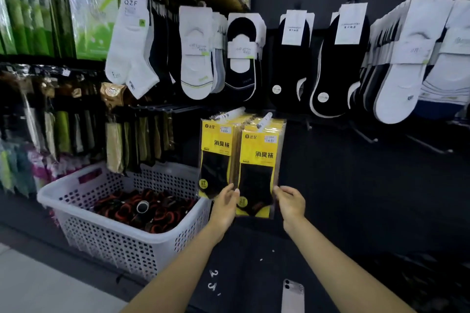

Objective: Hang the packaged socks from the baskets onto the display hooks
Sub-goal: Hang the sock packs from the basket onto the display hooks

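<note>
The yellow packs [256,168] hang as a stack on a hook [264,119] in the middle of the display, just right of a second yellow stack [216,155] and below the rows of loose socks. Both hands are at the stack's lower end. The left hand [225,201] lies with fairly straight fingers along its left edge, in the gap between the two stacks. The right hand [290,201] meets the right edge with bent fingers, though whether they pinch the plastic or only rest on it cannot be told.

The likely trouble is at the top, not at the hands. Squaring the stack from below levers it about the hook, so a push that is too hard or uneven could walk the front packs forward off the tip. A downward tug might also tear a hang-hole. Slick film fans out easily if one side is squeezed more than the other.

The left fingers are tight against the neighbouring stack — a sideways nudge would set it swinging and could shed packs from it too. Anything that drops would probably land in the basket [76,195] to the near left, or on the dark ledge below where a phone [292,297] lies.
</note>
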{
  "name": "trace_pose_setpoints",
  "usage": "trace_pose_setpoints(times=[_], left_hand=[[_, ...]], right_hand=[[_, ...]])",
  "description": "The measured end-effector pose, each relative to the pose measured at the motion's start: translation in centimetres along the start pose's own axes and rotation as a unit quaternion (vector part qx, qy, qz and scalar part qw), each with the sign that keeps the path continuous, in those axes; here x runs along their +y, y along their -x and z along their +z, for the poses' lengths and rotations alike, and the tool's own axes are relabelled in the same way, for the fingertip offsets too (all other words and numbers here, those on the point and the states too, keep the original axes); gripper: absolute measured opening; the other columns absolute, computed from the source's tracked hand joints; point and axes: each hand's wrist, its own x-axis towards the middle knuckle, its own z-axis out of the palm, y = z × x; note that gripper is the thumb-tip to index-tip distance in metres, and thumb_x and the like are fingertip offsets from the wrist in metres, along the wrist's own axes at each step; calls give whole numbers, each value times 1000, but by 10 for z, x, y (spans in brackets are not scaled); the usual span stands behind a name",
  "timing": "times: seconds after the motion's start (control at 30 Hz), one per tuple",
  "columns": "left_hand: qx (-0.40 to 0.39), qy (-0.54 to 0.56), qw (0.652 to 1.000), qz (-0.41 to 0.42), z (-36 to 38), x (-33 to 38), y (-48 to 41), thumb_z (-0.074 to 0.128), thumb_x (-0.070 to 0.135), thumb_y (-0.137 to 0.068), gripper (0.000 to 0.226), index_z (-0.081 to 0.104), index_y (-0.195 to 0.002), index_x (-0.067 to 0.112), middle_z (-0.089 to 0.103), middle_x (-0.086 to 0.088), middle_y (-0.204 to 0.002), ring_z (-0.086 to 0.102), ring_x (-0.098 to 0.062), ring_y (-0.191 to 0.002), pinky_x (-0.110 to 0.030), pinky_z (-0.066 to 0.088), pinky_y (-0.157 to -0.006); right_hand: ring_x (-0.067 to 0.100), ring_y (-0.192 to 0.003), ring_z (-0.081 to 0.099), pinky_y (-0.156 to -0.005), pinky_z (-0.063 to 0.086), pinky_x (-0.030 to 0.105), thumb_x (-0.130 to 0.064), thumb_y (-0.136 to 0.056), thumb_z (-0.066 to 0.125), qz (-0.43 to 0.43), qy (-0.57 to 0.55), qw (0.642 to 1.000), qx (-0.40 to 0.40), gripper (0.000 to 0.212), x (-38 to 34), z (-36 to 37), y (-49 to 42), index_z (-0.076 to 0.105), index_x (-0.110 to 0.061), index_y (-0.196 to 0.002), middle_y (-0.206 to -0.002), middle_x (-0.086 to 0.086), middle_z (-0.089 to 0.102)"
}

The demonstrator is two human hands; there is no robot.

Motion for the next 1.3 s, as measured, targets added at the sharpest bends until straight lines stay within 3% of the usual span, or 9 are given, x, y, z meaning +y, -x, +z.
trace_pose_setpoints(times=[0.23, 0.33, 0.43, 0.5, 0.6, 0.77, 0.87, 1.0, 1.3], left_hand=[[12, -20, 992, -125, -14, -145, 70, 52, 20, -96, 42, 46, -136, 8, 50, -6, -132, 51, -14, -122, -25, 42, -99], [39, -18, 978, -204, -21, -217, 123, 53, 8, -95, 26, 53, -121, 2, 60, -10, -114, 60, -6, -92, -6, 47, -71], [43, -38, 958, -281, -29, -276, 171, 48, 0, -96, 15, 61, -92, 7, 69, 6, -73, 62, 1, -65, -5, 45, -55], [38, -78, 943, -322, -35, -302, 197, 50, 11, -97, 17, 62, -85, 15, 66, 7, -62, 61, 2, -55, -6, 43, -47], [15, -87, 927, -365, -45, -333, 221, 55, 29, -94, 9, 61, -87, 30, 66, 8, -77, 64, -2, -65, -15, 48, -48], [-43, -122, 907, -401, -53, -369, 230, 61, 19, -90, 5, 59, -93, 22, 67, -1, -82, 64, -20, -81, -28, 50, -62], [-77, -258, 868, -417, -52, -393, 236, 64, 27, -88, 46, 46, -129, 17, 48, -9, -127, 47, -31, -120, -45, 45, -95], [-127, -366, 835, -390, -44, -406, 237, 58, 38, -89, 69, 26, -145, 13, 24, -12, -152, 20, -29, -140, -42, 22, -114], [-68, -246, 860, -442, -35, -389, 239, 71, 28, -82, 76, 28, -143, 14, 24, -14, -148, 27, -33, -135, -47, 34, -107]], right_hand=[[19, -90, 62, -88, 50, 35, -11, -91, 61, 118, 65, 989, -63, 5, 149, -47, 49, 65, -12, -88, -90, 5, 65], [27, -90, 61, -85, 49, 37, -5, -91, 60, 193, 126, 970, -72, 7, 235, -72, 85, 66, -2, -91, -92, 13, 66], [24, -84, 56, -61, 43, 12, 2, -86, 64, 261, 204, 942, -61, 12, 313, -102, 124, 68, 9, -94, -92, 21, 66], [24, -78, 53, -52, 35, 14, 2, -82, 68, 307, 224, 924, -35, 19, 351, -121, 144, 64, 14, -97, -92, 22, 63], [34, -96, 56, -69, 38, 27, 0, -79, 72, 311, 232, 922, -8, 37, 386, -142, 155, 56, 9, -111, -109, 24, 59], [29, -118, 52, -88, 49, 37, -19, -77, 78, 318, 283, 900, -90, 71, 415, -158, 155, 41, -12, -137, -135, 10, 50], [26, -123, 49, -89, 50, 35, -21, -74, 81, 348, 275, 883, -155, 87, 426, -153, 159, 28, -15, -143, -140, 7, 44], [26, -127, 46, -102, 44, 40, -16, -69, 84, 396, 258, 858, -202, 101, 443, -149, 169, 20, -12, -147, -142, 3, 40], [23, -96, 62, -63, 55, 33, -33, -75, 80, 448, 254, 832, -207, 58, 432, -137, 184, 49, -17, -121, -111, 4, 58]])
